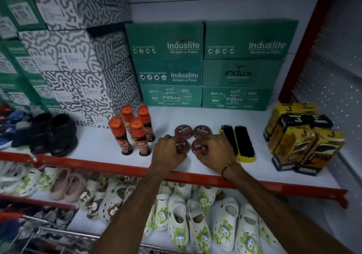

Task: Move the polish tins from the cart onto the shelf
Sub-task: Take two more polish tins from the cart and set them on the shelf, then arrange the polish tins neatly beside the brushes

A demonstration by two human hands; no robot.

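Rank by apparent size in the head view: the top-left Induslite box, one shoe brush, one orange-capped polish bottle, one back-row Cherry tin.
1. Induslite box, clearly largest.
2. Shoe brush and orange-capped polish bottle: similar length, too close to rank.
3. Cherry tin, smallest.

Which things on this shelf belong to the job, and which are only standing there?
Job: four polish tins; the shelf; left hand and right hand, each on a front tin.

Not the job: polish bottles, brushes, green boxes, black shoes.
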